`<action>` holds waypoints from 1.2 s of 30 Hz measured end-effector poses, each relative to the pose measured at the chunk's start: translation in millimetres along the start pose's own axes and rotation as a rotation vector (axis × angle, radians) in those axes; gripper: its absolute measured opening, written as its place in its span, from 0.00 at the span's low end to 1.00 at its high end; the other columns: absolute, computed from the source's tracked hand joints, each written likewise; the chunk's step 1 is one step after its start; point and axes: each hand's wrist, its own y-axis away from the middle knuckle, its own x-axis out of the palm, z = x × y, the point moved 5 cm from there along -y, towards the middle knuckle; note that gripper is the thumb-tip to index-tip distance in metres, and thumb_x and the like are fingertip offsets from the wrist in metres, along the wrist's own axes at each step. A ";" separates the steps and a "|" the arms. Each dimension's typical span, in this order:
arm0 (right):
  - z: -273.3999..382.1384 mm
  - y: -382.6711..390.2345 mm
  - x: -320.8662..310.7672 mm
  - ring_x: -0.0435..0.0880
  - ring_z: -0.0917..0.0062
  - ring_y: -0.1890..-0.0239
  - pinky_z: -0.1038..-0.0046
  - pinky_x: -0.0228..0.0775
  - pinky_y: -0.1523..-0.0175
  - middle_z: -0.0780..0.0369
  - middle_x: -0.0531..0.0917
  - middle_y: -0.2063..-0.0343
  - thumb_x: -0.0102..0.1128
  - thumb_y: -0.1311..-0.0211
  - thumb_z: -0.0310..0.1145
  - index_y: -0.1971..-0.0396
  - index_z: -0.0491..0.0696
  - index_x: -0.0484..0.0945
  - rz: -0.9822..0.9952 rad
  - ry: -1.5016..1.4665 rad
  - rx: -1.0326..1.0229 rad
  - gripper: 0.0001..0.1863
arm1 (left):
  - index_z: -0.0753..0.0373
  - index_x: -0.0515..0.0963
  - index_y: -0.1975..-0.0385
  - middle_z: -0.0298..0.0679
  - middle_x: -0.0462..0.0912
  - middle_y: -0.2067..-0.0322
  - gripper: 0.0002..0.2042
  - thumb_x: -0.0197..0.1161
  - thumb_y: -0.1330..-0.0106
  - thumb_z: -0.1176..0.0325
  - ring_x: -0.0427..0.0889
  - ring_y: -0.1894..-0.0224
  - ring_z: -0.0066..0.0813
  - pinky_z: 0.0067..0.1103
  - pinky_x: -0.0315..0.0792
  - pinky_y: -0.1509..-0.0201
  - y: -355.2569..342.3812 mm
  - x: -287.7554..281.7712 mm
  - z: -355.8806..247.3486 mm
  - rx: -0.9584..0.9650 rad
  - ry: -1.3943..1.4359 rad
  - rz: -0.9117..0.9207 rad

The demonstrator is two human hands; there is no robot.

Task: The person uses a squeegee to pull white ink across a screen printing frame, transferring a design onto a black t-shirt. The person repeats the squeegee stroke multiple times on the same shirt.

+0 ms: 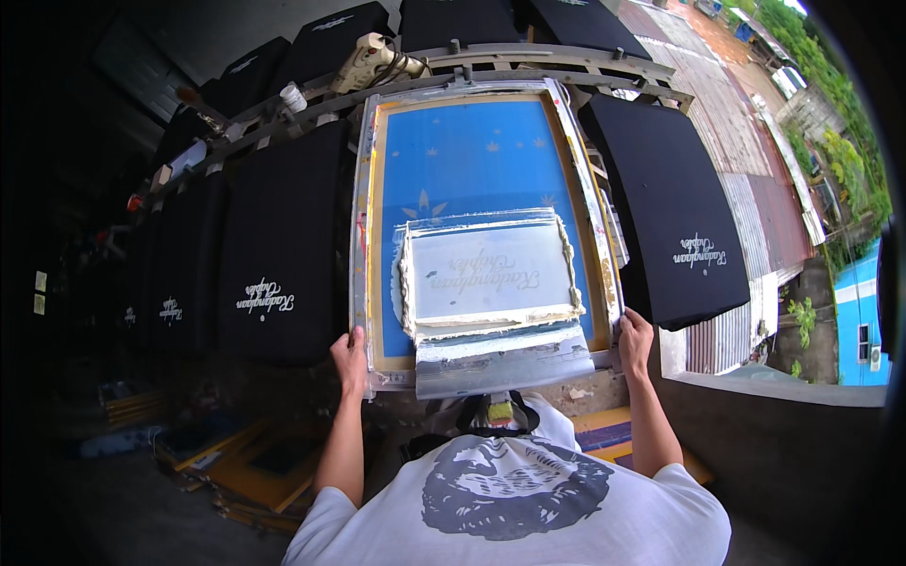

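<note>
Both hands are on the screen-printing frame, one at each near corner. The left hand wraps the near-left corner of the metal rim, fingers curled close together over the edge, thumb side towards the mesh. The right hand clamps the near-right corner the same way, fingers bunched and folded over the rim, knuckles up. The frame lies between the two sets of fingers and stretches away from them, its blue mesh dotted with small pale star shapes at the far end. Just inside the fingers, between both hands, a broad squeegee smeared with silvery-white ink rests across the near edge of the frame. Just beyond it, a pale rectangle of spread ink covers the stencil, thick ridges of ink piled along its sides. Out past the left fingers lies a black garment stretched on a board, script printed pale on it, with more black boards further out that way. Out past the right fingers sits another black garment with the same pale script. Far beyond the fingertips, at the frame's far end, a cream-coloured tool sits on the metal rail
</note>
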 end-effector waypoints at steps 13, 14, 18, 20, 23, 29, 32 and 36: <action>-18.3 -69.4 22.4 0.79 0.84 0.68 0.78 0.72 0.61 0.64 0.86 0.71 0.54 0.35 0.24 0.51 0.37 0.84 0.081 0.033 0.012 0.16 | 0.69 0.67 0.81 0.30 0.66 0.83 0.24 0.60 0.23 0.60 0.60 0.76 0.17 0.27 0.59 0.74 -38.6 54.8 6.4 0.025 -0.160 0.013; -16.6 -72.7 22.6 0.78 0.85 0.69 0.78 0.71 0.62 0.65 0.85 0.72 0.54 0.35 0.24 0.52 0.37 0.84 0.080 0.020 0.029 0.16 | 0.69 0.68 0.80 0.31 0.66 0.83 0.23 0.60 0.23 0.60 0.61 0.76 0.18 0.28 0.60 0.74 -40.8 56.6 4.9 0.025 -0.194 0.016; -5.4 -85.2 20.9 0.77 0.84 0.73 0.77 0.70 0.65 0.65 0.84 0.74 0.54 0.36 0.23 0.52 0.38 0.85 0.065 0.018 0.035 0.15 | 0.71 0.70 0.79 0.36 0.71 0.82 0.22 0.59 0.23 0.61 0.65 0.75 0.21 0.29 0.64 0.71 -47.2 62.2 -3.3 0.067 -0.255 -0.007; -3.4 -90.7 20.3 0.79 0.80 0.74 0.75 0.72 0.65 0.63 0.85 0.76 0.53 0.36 0.23 0.53 0.37 0.84 0.041 0.080 -0.006 0.15 | 0.73 0.72 0.75 0.39 0.74 0.81 0.21 0.59 0.23 0.61 0.68 0.74 0.23 0.30 0.67 0.69 -53.3 64.3 2.5 0.085 -0.268 -0.016; 2.5 -100.2 26.6 0.86 0.60 0.65 0.62 0.77 0.55 0.52 0.87 0.64 0.57 0.35 0.29 0.49 0.38 0.81 0.189 0.403 0.017 0.17 | 0.76 0.76 0.67 0.45 0.80 0.74 0.17 0.59 0.24 0.63 0.76 0.70 0.28 0.30 0.72 0.63 -63.7 67.6 7.3 0.104 -0.254 0.002; 88.9 -22.3 73.1 0.74 0.54 0.39 0.56 0.68 0.35 0.50 0.76 0.44 0.70 0.39 0.43 0.43 0.40 0.77 0.692 0.441 -0.666 0.29 | 0.74 0.77 0.49 0.53 0.77 0.43 0.18 0.54 0.40 0.79 0.76 0.40 0.51 0.37 0.67 0.31 -19.6 79.5 -37.7 0.687 -0.290 -0.069; 78.7 -0.4 89.3 0.77 0.57 0.40 0.55 0.69 0.33 0.51 0.78 0.46 0.70 0.53 0.30 0.46 0.42 0.80 0.702 0.647 -1.028 0.29 | 0.71 0.79 0.53 0.50 0.81 0.49 0.26 0.53 0.57 0.75 0.78 0.41 0.49 0.43 0.60 0.28 13.8 102.9 -40.2 0.941 -0.337 0.398; 55.2 -11.0 104.1 0.81 0.57 0.45 0.57 0.73 0.36 0.51 0.81 0.50 0.67 0.61 0.26 0.49 0.41 0.80 0.561 0.571 -1.119 0.31 | 0.67 0.80 0.59 0.44 0.82 0.57 0.20 0.58 0.57 0.78 0.81 0.47 0.45 0.43 0.63 0.34 42.4 137.3 -40.6 1.095 -0.530 0.478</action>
